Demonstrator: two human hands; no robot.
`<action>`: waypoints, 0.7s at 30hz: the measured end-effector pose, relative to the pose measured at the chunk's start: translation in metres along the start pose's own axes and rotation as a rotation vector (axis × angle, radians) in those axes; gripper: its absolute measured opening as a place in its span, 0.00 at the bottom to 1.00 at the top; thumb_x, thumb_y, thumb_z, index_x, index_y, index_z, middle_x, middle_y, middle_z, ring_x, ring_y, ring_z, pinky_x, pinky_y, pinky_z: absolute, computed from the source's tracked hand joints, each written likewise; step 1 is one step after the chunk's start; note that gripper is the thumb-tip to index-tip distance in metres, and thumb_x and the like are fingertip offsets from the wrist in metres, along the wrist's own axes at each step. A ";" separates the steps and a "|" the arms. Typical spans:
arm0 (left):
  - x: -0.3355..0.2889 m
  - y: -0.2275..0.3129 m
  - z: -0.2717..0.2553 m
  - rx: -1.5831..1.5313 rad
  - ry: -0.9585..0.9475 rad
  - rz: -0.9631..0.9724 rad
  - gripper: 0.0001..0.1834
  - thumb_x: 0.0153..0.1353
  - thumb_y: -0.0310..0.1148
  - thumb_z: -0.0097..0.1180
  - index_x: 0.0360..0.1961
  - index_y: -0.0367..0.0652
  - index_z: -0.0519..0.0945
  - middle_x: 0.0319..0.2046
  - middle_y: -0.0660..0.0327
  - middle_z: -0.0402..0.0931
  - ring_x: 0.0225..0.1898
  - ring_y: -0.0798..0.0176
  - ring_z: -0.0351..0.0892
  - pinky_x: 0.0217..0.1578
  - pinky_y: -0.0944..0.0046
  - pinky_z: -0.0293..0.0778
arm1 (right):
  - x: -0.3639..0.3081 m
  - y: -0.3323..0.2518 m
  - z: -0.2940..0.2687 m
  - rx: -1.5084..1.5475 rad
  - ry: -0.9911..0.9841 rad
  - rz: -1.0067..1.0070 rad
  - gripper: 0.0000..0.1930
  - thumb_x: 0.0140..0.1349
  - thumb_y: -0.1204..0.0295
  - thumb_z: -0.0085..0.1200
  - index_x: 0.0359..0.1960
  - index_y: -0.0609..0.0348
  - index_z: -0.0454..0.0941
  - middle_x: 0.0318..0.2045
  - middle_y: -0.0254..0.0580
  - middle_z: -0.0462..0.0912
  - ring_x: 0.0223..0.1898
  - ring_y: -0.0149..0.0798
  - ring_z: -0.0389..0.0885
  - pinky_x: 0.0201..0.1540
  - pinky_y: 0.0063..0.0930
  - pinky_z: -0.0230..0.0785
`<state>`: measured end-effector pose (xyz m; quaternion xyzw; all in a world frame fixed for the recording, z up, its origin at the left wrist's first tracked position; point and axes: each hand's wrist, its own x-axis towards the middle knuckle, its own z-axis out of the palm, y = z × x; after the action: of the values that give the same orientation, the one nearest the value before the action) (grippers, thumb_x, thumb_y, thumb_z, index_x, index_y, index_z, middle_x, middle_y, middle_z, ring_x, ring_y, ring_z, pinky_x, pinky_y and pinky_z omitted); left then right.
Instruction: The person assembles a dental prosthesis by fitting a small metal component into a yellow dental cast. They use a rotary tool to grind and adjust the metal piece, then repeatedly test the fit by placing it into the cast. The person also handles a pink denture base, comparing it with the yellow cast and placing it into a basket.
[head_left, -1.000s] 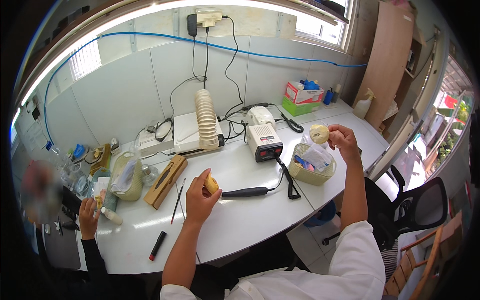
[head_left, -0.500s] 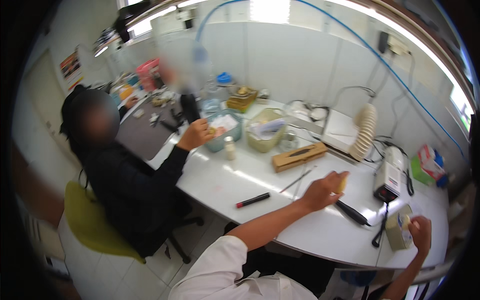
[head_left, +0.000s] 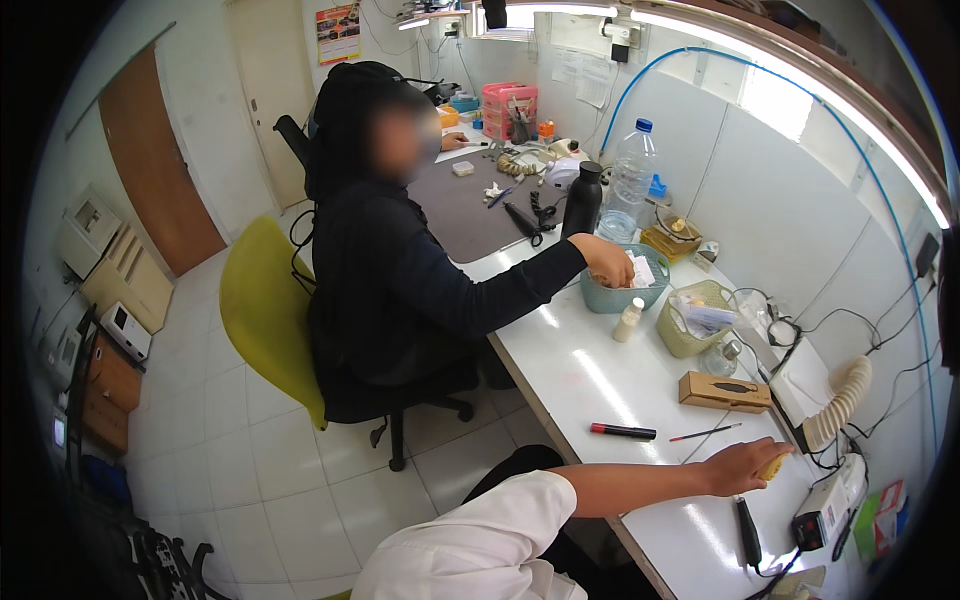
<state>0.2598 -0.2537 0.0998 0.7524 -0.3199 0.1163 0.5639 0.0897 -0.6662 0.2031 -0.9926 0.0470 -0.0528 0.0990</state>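
Observation:
My left hand (head_left: 742, 467) reaches out over the white table, fingers closed around a small yellow piece (head_left: 773, 467) whose kind I cannot make out. Below that hand lies a black handheld tool with a cord (head_left: 748, 533). A thin brush-like stick (head_left: 706, 432) and a black marker with a red end (head_left: 623, 431) lie to its left. Just beyond rests a brown cardboard box (head_left: 725, 392) with a dark tool pictured on it. My right hand is out of view.
At left a seated co-worker (head_left: 400, 260) reaches a hand (head_left: 604, 262) into a blue-green basket (head_left: 610, 297). Behind stand a black bottle (head_left: 582, 201), a large clear bottle (head_left: 630, 180), a green basket (head_left: 685, 335) and a small white bottle (head_left: 628, 320). A ribbed hose (head_left: 840, 402) and a white control box (head_left: 828, 508) are at right.
The view has swung left, and my right hand has left it. My left hand still holds the yellow piece. The co-worker's hand has lowered into the blue-green basket.

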 end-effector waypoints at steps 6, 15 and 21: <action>-0.002 0.000 -0.001 -0.092 0.047 0.022 0.40 0.54 0.27 0.66 0.68 0.45 0.62 0.47 0.51 0.71 0.42 0.50 0.80 0.45 0.55 0.76 | 0.007 -0.006 0.000 -0.125 -0.152 0.001 0.13 0.64 0.67 0.57 0.46 0.60 0.82 0.40 0.59 0.84 0.40 0.54 0.82 0.45 0.42 0.73; -0.006 0.006 -0.007 -0.142 -0.025 -0.089 0.40 0.54 0.26 0.66 0.68 0.43 0.62 0.45 0.52 0.71 0.35 0.59 0.77 0.41 0.61 0.75 | 0.025 0.003 -0.003 -0.032 -0.328 -0.026 0.10 0.57 0.72 0.57 0.39 0.59 0.84 0.34 0.56 0.84 0.37 0.52 0.83 0.42 0.40 0.74; -0.004 0.006 -0.012 -0.197 -0.010 -0.110 0.40 0.54 0.26 0.66 0.68 0.42 0.63 0.50 0.52 0.72 0.38 0.60 0.77 0.42 0.64 0.77 | 0.052 0.032 0.007 -0.052 -0.448 -0.092 0.10 0.55 0.71 0.57 0.38 0.56 0.85 0.32 0.52 0.85 0.33 0.47 0.82 0.41 0.39 0.74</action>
<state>0.2551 -0.2425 0.1064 0.7102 -0.2909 0.0496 0.6392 0.1388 -0.7019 0.1946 -0.9828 -0.0201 0.1659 0.0787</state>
